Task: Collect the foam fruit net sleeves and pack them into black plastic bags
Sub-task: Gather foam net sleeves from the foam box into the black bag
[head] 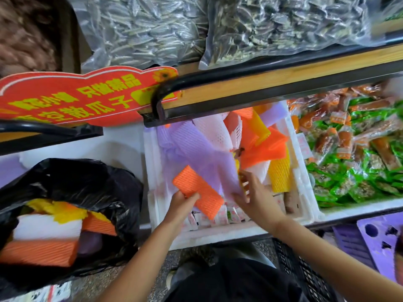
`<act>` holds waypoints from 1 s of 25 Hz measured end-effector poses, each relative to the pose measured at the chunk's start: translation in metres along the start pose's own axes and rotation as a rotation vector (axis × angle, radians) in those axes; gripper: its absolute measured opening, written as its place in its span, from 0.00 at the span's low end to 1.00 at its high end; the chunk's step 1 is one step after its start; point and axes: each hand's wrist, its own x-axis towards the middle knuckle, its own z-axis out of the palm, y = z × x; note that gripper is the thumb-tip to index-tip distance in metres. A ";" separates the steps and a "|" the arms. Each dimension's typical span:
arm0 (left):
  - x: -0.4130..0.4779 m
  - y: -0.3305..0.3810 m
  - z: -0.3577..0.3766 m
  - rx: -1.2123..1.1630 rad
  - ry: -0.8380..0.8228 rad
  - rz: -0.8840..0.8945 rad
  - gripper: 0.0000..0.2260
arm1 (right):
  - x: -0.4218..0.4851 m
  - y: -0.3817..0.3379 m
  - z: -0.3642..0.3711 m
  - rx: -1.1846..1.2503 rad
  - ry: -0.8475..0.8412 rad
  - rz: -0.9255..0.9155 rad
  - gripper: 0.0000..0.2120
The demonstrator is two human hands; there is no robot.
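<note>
Chiefly, the risk is a slip at the left hand. It pinches an orange sleeve by one end only, thumb on top and fingers curled beneath, so most of the sleeve hangs free over the box. The foam is probably light and springy. A quick swing toward the bag could flick it loose, and it would land back in the box or on the floor.

A second risk lies at the right hand. Its fingers are spread over a purple sleeve, with the thumb set apart lower down and yellow foam showing between the fingers. Whether it has closed a grip cannot be told. The sleeves lie tangled and overlapping, so pulling one may drag others over the box wall. Small sachets sit just under the hands, and one could be scooped up with the foam and end up in the bag by mistake.

The bag stands to the left of the box, mouth open, already holding orange, white and yellow sleeves. Its rim sags inward, so a careless drop may miss the mouth.
</note>
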 end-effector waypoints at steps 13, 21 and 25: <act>-0.046 0.008 0.004 -0.062 0.091 0.021 0.14 | -0.016 -0.016 0.015 0.065 -0.028 -0.168 0.17; -0.046 0.001 0.009 -0.031 0.078 0.030 0.12 | 0.082 0.058 -0.058 -0.308 0.287 0.248 0.35; -0.047 0.000 0.009 -0.023 0.107 0.022 0.14 | 0.095 0.057 -0.056 -0.082 0.261 0.348 0.17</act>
